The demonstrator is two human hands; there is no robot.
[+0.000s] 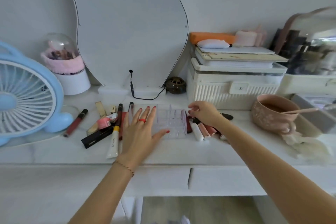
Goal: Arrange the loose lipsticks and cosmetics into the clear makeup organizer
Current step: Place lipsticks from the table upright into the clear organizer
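Cosmetics (101, 125) lie heaped left of the clear organizer (171, 120); lettering on the white tube (114, 143) and black box (96, 137) is unreadable. Left hand (141, 129) rests flat, fingers spread, holding nothing, on the organizer's left side. Right hand (203, 112) curls over lip glosses (203, 130) beside its right edge; grip cannot be judged.

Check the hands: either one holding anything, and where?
Left hand lies flat and open on the clear plastic makeup organizer, gripping nothing. Right hand reaches among tubes beside it; any grip cannot be told.
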